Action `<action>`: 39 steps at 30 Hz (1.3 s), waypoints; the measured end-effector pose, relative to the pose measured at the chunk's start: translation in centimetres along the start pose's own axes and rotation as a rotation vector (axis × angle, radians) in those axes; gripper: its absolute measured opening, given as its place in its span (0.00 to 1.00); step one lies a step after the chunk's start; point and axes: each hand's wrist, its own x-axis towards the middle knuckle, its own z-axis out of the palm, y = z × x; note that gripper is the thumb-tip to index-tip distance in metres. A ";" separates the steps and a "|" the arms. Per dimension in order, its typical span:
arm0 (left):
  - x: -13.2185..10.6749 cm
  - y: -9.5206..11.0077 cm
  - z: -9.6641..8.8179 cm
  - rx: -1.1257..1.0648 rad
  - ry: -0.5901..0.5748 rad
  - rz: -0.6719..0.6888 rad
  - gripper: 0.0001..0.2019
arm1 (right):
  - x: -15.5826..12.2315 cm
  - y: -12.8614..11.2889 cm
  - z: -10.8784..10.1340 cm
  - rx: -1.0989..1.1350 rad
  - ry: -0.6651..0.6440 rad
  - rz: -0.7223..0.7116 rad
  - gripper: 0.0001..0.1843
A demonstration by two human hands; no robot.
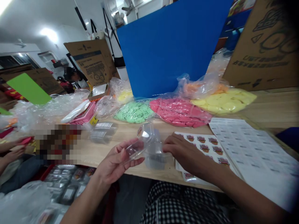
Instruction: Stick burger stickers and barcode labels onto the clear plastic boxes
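My left hand (116,161) is closed round a clear plastic clamshell box (143,141), its lid tipped up, held just above the wooden table's front edge (98,152). My right hand (184,151) rests with curled fingers against a stack of clear boxes (155,155) beside the held one; what its fingertips pinch is hidden. Under the right wrist lies a sheet of round printed stickers (207,146). A bigger sheet of small white labels (252,146) lies to the right.
Bags of green (133,112), pink (179,112) and yellow (224,101) pieces lie behind, before a blue board (168,46). Cardboard boxes (266,46) stand at the back. More clear boxes (102,132) sit left. Another person's hands (14,149) work at far left.
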 end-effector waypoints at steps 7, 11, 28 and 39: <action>-2.7 4.9 -3.6 0.198 0.326 0.690 0.30 | -1.5 0.6 -1.2 0.300 0.364 0.534 0.04; 0.2 1.9 -10.4 0.699 0.451 0.456 0.28 | -1.1 1.1 3.0 0.669 0.490 0.863 0.11; 5.5 -7.6 -5.8 1.456 -0.067 0.664 0.41 | -1.0 1.5 8.2 0.150 -0.071 0.954 0.27; 7.8 -9.8 -5.6 1.348 -0.109 0.684 0.28 | -7.3 9.2 4.5 -0.136 0.085 0.931 0.14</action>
